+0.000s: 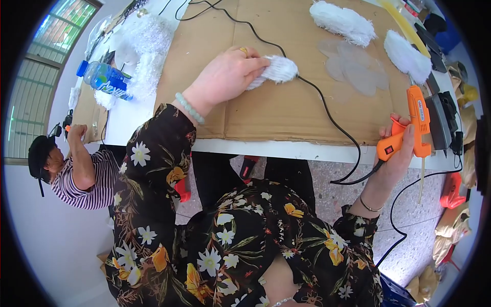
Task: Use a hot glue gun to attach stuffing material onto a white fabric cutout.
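Note:
My left hand (225, 77) is closed on a white fuzzy oval piece (281, 69), pinching its left side just above the cardboard. In my right hand (400, 156) is an orange hot glue gun (419, 115), gripped by its handle at the table's right front edge. Its nozzle points away from me, and a thin glue stick hangs from its rear. A black cord (327, 110) crosses the cardboard, passing by the fuzzy piece. Thin translucent oval sheets (360, 69) lie overlapping between my hands, farther back.
Cardboard (204, 120) covers much of the white table. Stacked white fuzzy pieces (342, 23) lie at the back, with more (407, 56) beyond the nozzle. A blue-capped bottle (107, 79) and white fluffy material (148, 46) are at left. A person in stripes (84, 179) works there.

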{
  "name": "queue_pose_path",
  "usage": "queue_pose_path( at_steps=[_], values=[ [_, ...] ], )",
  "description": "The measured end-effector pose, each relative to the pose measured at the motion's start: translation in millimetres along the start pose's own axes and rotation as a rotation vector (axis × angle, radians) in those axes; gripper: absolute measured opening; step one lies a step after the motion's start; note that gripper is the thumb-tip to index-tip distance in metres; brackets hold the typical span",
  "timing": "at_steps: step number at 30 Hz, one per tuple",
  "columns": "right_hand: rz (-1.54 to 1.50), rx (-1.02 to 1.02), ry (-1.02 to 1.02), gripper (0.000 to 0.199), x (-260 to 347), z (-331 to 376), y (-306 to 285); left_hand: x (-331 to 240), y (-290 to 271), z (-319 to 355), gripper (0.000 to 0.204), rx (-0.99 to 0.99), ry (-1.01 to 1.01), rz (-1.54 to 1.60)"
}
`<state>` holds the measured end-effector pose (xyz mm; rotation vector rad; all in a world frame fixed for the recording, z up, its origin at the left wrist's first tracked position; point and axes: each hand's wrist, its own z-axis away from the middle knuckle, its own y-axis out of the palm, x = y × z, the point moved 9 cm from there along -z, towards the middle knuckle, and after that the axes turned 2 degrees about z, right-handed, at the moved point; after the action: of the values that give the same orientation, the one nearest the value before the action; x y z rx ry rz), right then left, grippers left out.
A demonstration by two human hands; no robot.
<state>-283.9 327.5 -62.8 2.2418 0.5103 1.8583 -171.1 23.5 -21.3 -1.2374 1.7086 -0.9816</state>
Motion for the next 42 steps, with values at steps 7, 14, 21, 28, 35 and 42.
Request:
queue_pose_path(
  at_steps=[7,14,21,28,35,42],
  values=[
    [-0.062,-0.031,-0.006,0.026,-2.0,-2.1,-2.5,43.9,-3.2,11.6,0.022,0.182,-0.402,0.293],
    [-0.025,0.019,-0.023,0.030,-2.0,-1.2,-3.1,84.9,6.2,18.7,0.030,0.106,-0.517,0.409],
    [-0.048,0.042,-0.016,0.029,-4.5,-3.6,3.1,44.0,-48.1,4.4,0.024,-0.200,-0.097,-0.356],
    [-0.096,0.048,0.031,0.031,-12.6,-6.0,-4.7,-6.9,-49.0,36.0,0.019,-0.195,-0.074,-0.045],
    [0.002,-0.058,-0.008,0.035,-9.1,-2.6,-24.0,-0.5,-12.9,33.6,0.006,-0.051,-0.022,0.074],
    [-0.025,-0.021,-0.003,0.029,-6.3,-1.8,-6.0,-25.4,-47.0,63.3,0.008,0.107,-0.066,0.088]
  ],
)
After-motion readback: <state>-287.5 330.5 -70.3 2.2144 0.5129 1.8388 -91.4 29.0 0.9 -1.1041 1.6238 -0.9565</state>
